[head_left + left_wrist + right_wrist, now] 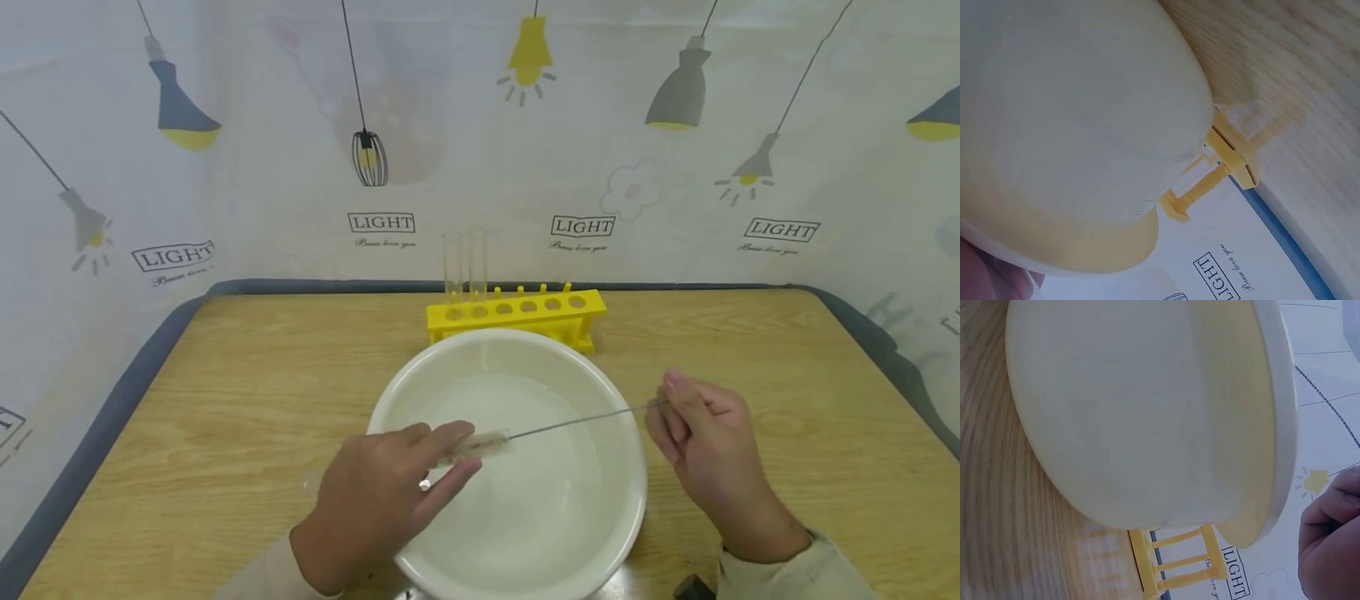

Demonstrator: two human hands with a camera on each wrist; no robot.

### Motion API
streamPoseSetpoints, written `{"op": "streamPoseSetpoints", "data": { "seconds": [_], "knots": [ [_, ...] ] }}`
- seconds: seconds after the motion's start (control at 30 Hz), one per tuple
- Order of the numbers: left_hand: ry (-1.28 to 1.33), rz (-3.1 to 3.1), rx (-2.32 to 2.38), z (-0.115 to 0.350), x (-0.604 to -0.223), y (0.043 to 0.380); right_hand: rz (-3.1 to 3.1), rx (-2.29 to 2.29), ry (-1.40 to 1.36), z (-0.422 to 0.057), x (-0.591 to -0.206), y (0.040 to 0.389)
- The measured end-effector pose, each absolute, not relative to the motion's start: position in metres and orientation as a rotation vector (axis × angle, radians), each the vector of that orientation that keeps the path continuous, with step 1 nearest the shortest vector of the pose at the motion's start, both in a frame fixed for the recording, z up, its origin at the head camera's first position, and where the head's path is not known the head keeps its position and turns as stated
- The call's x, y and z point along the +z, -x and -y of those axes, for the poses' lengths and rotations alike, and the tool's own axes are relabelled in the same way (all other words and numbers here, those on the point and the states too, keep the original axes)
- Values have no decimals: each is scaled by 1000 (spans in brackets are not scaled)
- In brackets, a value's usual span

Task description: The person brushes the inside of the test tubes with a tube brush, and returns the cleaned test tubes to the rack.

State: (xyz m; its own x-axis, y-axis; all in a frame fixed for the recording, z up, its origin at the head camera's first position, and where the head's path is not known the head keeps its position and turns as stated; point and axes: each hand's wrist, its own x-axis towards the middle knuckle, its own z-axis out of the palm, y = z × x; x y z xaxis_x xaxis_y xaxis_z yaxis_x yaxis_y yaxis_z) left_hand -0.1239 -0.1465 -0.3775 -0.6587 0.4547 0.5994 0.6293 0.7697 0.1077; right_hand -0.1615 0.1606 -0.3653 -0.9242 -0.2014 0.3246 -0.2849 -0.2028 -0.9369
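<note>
Over a white basin (pixel 634 475) of clear liquid, my left hand (pixel 378 492) holds a clear test tube (pixel 495 445) between thumb and fingers. The tube lies tilted, its mouth toward the right. The bristles of a test tube brush show inside it, and the brush's twisted wire handle (pixel 573 423) runs out to the right. My right hand (pixel 705 454) pinches the end of that wire beyond the basin's right rim. In the right wrist view, part of the wire (pixel 1329 406) and my curled fingers show past the rim. The left wrist view catches only a bit of my left hand (pixel 988 278).
Behind the basin stands a yellow test tube rack (pixel 528 307) with two clear tubes (pixel 477 267) upright at its left end. A dark object (pixel 693 588) lies at the front edge, by the right sleeve. A printed curtain (pixel 480 192) hangs around the wooden table (pixel 247 375).
</note>
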Motion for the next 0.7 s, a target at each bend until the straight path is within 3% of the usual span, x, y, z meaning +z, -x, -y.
{"op": "streamPoseSetpoints", "data": {
  "seconds": [0.2, 0.4, 0.7],
  "knots": [
    [811, 2418, -370, 153, -371, 125, 2021, 2289, -495, -160, -369, 162],
    [836, 2367, -336, 163, -364, 130, 1899, 2373, -660, -161, -373, 164],
    [852, 2351, -348, 172, -360, 137, 1967, 2320, -609, -160, -370, 163]
  ]
}}
